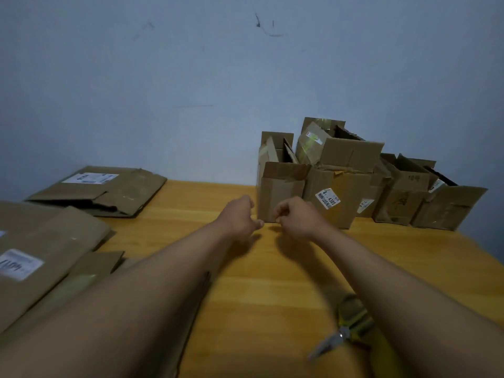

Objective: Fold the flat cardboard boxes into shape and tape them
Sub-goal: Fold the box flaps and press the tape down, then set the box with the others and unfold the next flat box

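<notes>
Both hands, left hand (240, 214) and right hand (293, 216), fingers curled, nothing visibly held, before upright folded box (281, 192), flaps open.

White sticker reading "8-4305" on a folded cardboard box (338, 197), other labels too blurred to read

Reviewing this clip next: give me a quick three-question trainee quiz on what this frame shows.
1. True or false: the flat cardboard boxes lie on the left side of the wooden table.
2. Which tool lies beside the right forearm? A) tape dispenser B) yellow-handled scissors C) knife
3. Fill in: the folded boxes stand at the table's far edge against the ____.

Key: 1 true. 2 B. 3 wall. Note: the left hand and right hand hover with curled fingers just before the nearest folded box; nothing visible is held.
</notes>
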